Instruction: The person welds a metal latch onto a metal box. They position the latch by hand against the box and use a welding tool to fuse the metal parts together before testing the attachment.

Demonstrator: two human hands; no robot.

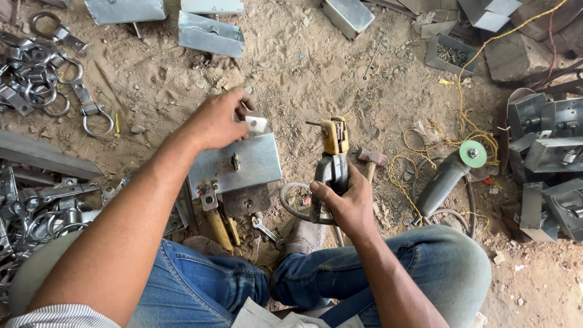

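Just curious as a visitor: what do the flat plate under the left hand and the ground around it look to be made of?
The flat plate looks like sheet metal, perhaps galvanized steel: dull silvery-grey with folded edges. The ground looks like loose dry sand or dirt: tan, grainy, pitted.

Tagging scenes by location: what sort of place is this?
Likely an informal metal fabrication workshop on a dirt floor. Sheet-metal boxes and ring clamps lie about, an angle grinder sits nearby, and the right hand holds a welding electrode holder.
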